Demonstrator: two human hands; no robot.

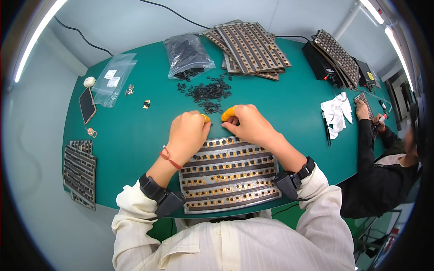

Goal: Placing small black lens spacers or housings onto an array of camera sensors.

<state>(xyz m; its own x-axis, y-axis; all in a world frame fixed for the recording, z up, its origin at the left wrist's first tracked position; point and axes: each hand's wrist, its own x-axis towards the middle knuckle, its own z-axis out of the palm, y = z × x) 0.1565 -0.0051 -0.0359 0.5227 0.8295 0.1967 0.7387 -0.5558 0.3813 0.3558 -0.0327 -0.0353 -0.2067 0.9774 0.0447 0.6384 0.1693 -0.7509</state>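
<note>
Directly before you, your left hand (189, 131) and right hand (248, 124) meet fingertip to fingertip, apparently pinching something tiny and hidden above the metal tray (228, 174) at the table's near edge (122, 135). Loose black parts (209, 92) likely handle light and fiddly; grip their sides.

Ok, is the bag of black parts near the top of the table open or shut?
Open: the clear bag lies flat, and black parts spill from its near end across the green table.

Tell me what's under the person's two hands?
A grey metal tray with rows of small brown parts lies under the left hand and right hand. Its top rows are covered by them.
</note>
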